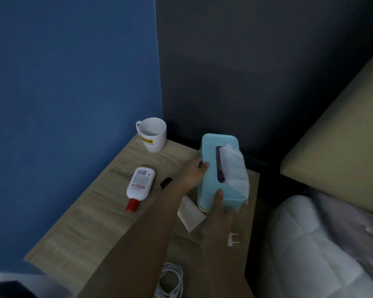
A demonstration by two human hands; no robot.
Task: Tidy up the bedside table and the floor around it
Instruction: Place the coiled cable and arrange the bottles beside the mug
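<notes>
Hands grip the tissue box [211, 168] at centre frame: left hand [195, 171] on its far side, right hand [219, 214] at the near end, likely to straighten it on the desk [91, 211].

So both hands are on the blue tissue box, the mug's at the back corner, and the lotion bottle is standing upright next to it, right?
Not quite. The head view shows the lotion bottle lying flat on the table, red cap toward the front, not upright. The rest holds: the left hand and right hand are on the tissue box, and the mug is at the back corner.

Lt-blue tissue box [211, 166], white mug [154, 134]
</notes>
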